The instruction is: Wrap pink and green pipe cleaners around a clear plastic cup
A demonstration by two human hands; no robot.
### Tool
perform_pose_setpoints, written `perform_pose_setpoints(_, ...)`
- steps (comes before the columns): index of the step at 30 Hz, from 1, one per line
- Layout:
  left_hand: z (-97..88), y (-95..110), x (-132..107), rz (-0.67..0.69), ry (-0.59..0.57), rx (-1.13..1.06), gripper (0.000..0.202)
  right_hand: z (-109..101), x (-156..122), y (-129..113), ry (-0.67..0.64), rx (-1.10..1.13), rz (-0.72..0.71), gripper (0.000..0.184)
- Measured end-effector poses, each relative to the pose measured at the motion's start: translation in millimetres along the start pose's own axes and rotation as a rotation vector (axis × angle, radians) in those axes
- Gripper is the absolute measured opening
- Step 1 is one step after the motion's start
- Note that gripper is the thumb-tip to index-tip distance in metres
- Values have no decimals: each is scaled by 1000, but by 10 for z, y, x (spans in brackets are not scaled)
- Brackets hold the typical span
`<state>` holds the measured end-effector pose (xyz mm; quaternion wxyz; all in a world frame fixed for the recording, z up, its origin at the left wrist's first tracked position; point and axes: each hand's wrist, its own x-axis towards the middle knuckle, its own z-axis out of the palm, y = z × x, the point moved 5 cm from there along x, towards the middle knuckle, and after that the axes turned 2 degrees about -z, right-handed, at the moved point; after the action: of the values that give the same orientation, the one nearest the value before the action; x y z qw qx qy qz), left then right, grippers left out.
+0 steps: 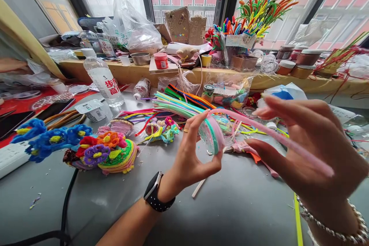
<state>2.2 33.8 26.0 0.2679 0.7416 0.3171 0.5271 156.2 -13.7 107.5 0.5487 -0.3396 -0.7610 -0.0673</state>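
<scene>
Clock directions taken from the clear cup, as seen in the view.

1. Clear cup [205, 140]: just right of view centre, raised over the bench [236, 207], tipped on its side. A green strip [213, 136] and a pink fuzzy band go around it.
2. Left hand [186, 163]: holding the cup, index fingertip at 12 o'clock, thumb at 6. Watch [158, 190] on that wrist.
3. Pink pipe cleaner [259, 125]: leaves the cup's top by the left index fingertip, arcs out to between 3 and 4 o'clock, far end free.
4. Right hand [323, 134]: at 3 o'clock, thumb and fingers wide apart, strip crossing in front of the palm. Contact: can't tell. Beaded bracelet [331, 221] on that wrist.
5. Pastel pipe cleaner bundle [173, 105]: 10 o'clock, near.
6. Fuzzy flower cluster [98, 150]: 9 o'clock. Water bottle [103, 80]: 10 o'clock, upright, well apart.
7. Yellow-green strip [298, 219]: between 4 and 5 o'clock. White stick [198, 189]: between 6 and 7.
</scene>
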Motion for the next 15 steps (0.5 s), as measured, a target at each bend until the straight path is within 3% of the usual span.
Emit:
perform_pose_setpoints(4, -13, 74, 2, 138, 35, 132, 79, -55, 4, -146, -20, -150, -143, 55)
perform_pose_setpoints(11, -12, 85, 2, 179, 27, 179, 79, 2, 36, -117, -109, -43, -93, 32)
perform_pose_setpoints(15, -18, 70, 0, 138, 38, 177, 78, 17, 15, -111, -82, -38, -93, 29)
